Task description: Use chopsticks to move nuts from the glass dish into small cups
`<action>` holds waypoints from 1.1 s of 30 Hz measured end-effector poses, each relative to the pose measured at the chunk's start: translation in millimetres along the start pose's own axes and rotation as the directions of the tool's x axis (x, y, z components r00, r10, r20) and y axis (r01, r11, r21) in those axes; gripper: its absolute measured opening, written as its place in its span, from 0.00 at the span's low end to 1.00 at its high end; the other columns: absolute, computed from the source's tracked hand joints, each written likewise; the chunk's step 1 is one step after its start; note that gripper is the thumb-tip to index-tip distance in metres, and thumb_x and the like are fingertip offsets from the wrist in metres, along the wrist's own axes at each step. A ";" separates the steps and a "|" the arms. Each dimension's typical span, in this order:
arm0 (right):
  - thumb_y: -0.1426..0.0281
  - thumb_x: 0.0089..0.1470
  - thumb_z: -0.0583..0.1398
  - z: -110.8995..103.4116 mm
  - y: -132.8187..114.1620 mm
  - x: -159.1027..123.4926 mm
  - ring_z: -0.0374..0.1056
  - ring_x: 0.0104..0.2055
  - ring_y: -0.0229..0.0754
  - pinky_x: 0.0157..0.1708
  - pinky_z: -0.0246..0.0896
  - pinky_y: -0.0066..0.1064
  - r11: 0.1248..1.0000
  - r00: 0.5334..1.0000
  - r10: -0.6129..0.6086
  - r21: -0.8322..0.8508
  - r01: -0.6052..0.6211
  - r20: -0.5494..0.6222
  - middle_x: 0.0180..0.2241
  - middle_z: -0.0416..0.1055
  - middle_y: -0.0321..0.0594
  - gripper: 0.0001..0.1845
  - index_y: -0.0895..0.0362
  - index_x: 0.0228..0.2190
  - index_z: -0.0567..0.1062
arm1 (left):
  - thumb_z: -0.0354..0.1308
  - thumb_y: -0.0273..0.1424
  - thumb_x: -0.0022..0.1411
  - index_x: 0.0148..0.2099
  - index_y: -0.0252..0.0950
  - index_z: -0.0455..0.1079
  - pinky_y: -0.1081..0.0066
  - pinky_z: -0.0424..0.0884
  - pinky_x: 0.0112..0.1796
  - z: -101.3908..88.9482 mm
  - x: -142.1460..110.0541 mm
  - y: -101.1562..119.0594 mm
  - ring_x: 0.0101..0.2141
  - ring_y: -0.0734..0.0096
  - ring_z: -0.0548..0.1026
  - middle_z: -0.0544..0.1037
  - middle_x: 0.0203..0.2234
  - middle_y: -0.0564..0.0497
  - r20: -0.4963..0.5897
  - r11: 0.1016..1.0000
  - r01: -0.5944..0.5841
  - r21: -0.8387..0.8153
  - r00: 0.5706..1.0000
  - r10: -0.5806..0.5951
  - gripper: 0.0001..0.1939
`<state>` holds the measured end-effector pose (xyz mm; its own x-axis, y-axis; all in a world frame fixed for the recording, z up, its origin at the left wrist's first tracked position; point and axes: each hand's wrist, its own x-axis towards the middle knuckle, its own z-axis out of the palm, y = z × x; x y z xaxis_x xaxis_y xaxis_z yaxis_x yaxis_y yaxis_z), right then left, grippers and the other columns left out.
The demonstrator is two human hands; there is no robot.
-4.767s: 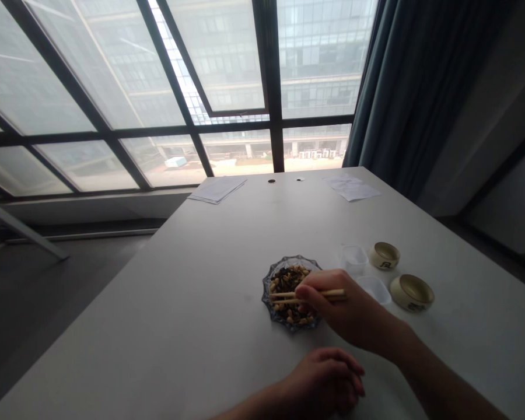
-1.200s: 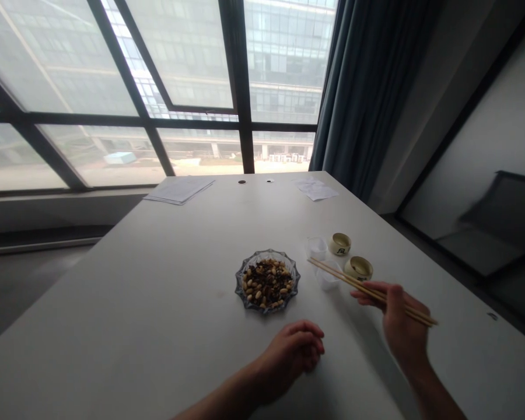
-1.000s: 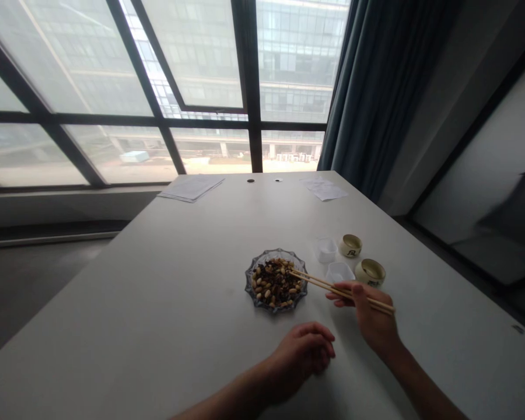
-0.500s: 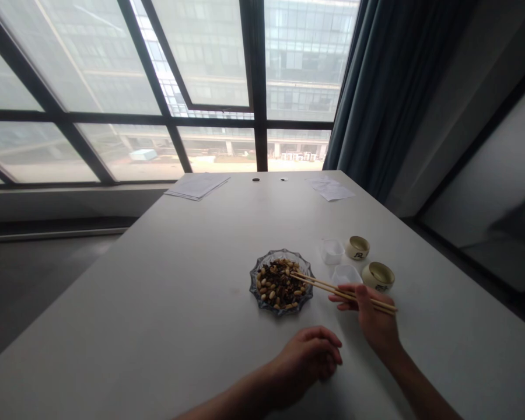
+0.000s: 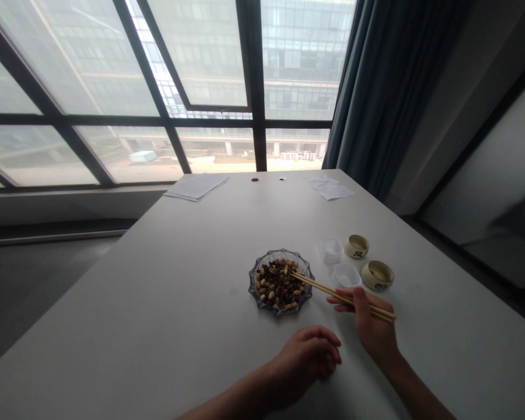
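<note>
My right hand (image 5: 370, 321) is closed around a pair of wooden chopsticks (image 5: 319, 285). Their tips reach into a scalloped glass bowl (image 5: 254, 291), among a mix of pale peanuts (image 5: 262, 290) and small dark pieces (image 5: 282, 279). Whether the tips pinch a piece is too small to tell. In front of the bowl, my left hand (image 5: 310, 354) rests on the white table with its fingers curled in, and nothing shows in it.
Two clear plastic cups, one farther (image 5: 331, 251) and one nearer (image 5: 346, 276), stand right of the bowl. Beside them are two cream cups with dark characters, one farther (image 5: 357, 247) and one nearer (image 5: 377, 275). Papers (image 5: 196, 188) lie at the far left, more sheets (image 5: 330, 188) at the far right.
The chopsticks have drawn closer together, their tips still in the bowl. My right hand has shifted very slightly left, while my left hand stays nearly where it was.
</note>
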<state>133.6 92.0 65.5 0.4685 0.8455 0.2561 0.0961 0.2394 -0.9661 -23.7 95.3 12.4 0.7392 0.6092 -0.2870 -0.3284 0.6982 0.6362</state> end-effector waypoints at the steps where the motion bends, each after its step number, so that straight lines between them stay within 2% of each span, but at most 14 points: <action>1: 0.46 0.63 0.59 -0.2 -2.9 -0.5 0.82 0.27 0.51 0.26 0.81 0.36 1.000 1.000 -0.002 0.002 0.002 -0.019 0.27 0.83 0.49 0.30 0.61 0.32 0.83 | 0.69 0.30 0.51 0.39 0.30 0.76 0.73 0.59 0.25 0.0 -0.1 0.1 0.22 0.75 0.69 0.78 0.27 0.47 0.000 1.000 -0.001 0.002 1.000 0.001 0.13; 6: 0.49 0.65 0.58 -16.6 -20.7 1.6 0.82 0.27 0.51 0.27 0.80 0.36 0.999 0.994 -0.043 -0.022 0.041 -0.105 0.28 0.83 0.50 0.28 0.61 0.33 0.83 | 0.68 0.30 0.51 0.39 0.29 0.76 0.73 0.59 0.26 1.3 -0.9 1.2 0.22 0.75 0.68 0.77 0.27 0.47 -0.011 1.000 -0.005 0.010 1.000 0.005 0.13; 9: 0.51 0.66 0.58 -44.1 -31.7 4.4 0.81 0.27 0.51 0.27 0.80 0.37 0.992 0.979 -0.110 -0.086 0.097 -0.172 0.28 0.83 0.50 0.28 0.62 0.34 0.83 | 0.69 0.30 0.51 0.39 0.29 0.76 0.73 0.59 0.26 1.1 -0.9 1.2 0.22 0.75 0.68 0.77 0.26 0.47 -0.015 1.000 -0.008 0.013 1.000 0.008 0.13; 12: 0.50 0.66 0.57 -80.1 -38.0 3.9 0.81 0.26 0.52 0.26 0.80 0.38 0.973 0.947 -0.191 -0.175 0.149 -0.258 0.28 0.82 0.52 0.29 0.64 0.34 0.82 | 0.69 0.30 0.51 0.39 0.29 0.76 0.73 0.59 0.26 -0.4 -0.9 0.7 0.23 0.75 0.69 0.77 0.27 0.47 -0.012 1.000 -0.009 0.015 1.000 0.010 0.13; 16: 0.51 0.66 0.57 -122.3 -31.4 -3.3 0.79 0.23 0.50 0.23 0.78 0.37 0.960 0.887 -0.193 -0.269 0.082 -0.418 0.28 0.82 0.52 0.28 0.64 0.33 0.81 | 0.69 0.31 0.52 0.39 0.29 0.76 0.74 0.59 0.27 -2.7 -0.6 -0.2 0.24 0.75 0.69 0.76 0.27 0.47 -0.008 1.000 -0.014 0.021 1.000 0.014 0.13; 19: 0.50 0.64 0.59 -140.2 -18.2 -8.6 0.79 0.24 0.50 0.24 0.78 0.36 0.970 0.860 -0.147 -0.243 0.027 -0.489 0.28 0.81 0.51 0.28 0.64 0.34 0.80 | 0.69 0.31 0.53 0.40 0.29 0.76 0.74 0.59 0.26 -3.9 -0.3 -0.5 0.24 0.75 0.69 0.76 0.27 0.48 -0.008 0.999 -0.019 0.027 1.000 0.019 0.13; 23: 0.48 0.62 0.60 -146.0 -6.8 -10.1 0.80 0.27 0.50 0.28 0.79 0.35 0.969 0.879 -0.141 -0.243 0.030 -0.455 0.29 0.81 0.51 0.29 0.63 0.35 0.80 | 0.70 0.31 0.53 0.40 0.29 0.76 0.74 0.59 0.26 -4.8 -0.3 -0.2 0.24 0.75 0.68 0.76 0.27 0.48 -0.010 0.999 -0.025 0.030 1.000 0.026 0.14; 27: 0.46 0.61 0.60 -141.5 -9.3 -8.6 0.80 0.26 0.49 0.27 0.78 0.35 0.968 0.879 -0.151 -0.247 0.040 -0.452 0.27 0.81 0.50 0.30 0.62 0.34 0.79 | 0.70 0.31 0.53 0.40 0.29 0.76 0.74 0.59 0.26 -4.9 -0.3 0.4 0.24 0.75 0.69 0.76 0.27 0.48 -0.006 0.999 -0.030 0.034 1.000 0.030 0.14; 33: 0.51 0.65 0.58 -138.5 -14.6 -11.2 0.79 0.25 0.47 0.27 0.76 0.33 0.945 0.880 -0.215 -0.318 0.078 -0.423 0.28 0.81 0.49 0.26 0.62 0.35 0.79 | 0.69 0.30 0.52 0.40 0.29 0.76 0.74 0.59 0.27 -3.3 -0.8 1.1 0.24 0.75 0.69 0.76 0.27 0.47 0.000 0.999 -0.025 0.026 1.000 0.025 0.13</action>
<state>248.6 12.9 72.4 0.7634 0.4907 0.4200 0.4063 0.1406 -0.9028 -26.6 96.8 11.0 0.7307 0.6264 -0.2715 -0.3312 0.6731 0.6613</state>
